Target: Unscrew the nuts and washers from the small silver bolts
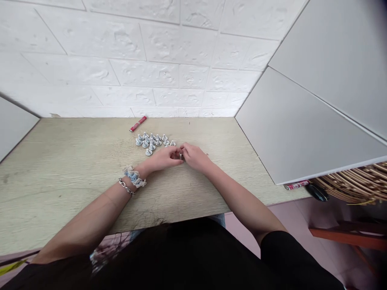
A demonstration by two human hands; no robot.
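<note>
Several silvery bolts with wide washers (152,140) stand heads down in a loose cluster on the wooden tabletop (81,161). Just right of them, my left hand (163,158) and my right hand (196,157) meet at the fingertips. Between them is a small shiny metal piece, seemingly another bolt (181,156), mostly covered by fingers. My left thumb and fingers curl round it from the left, while my right fingers pinch it from the right. A few bolts in the cluster are partly hidden behind my left hand.
A red narrow packet (138,123) lies behind the bolts, near the white brick-patterned wall (145,44). Grey panels (302,121) border the right side. Beyond the table's right end are a dark glossy object (317,192) and a woven item (356,183).
</note>
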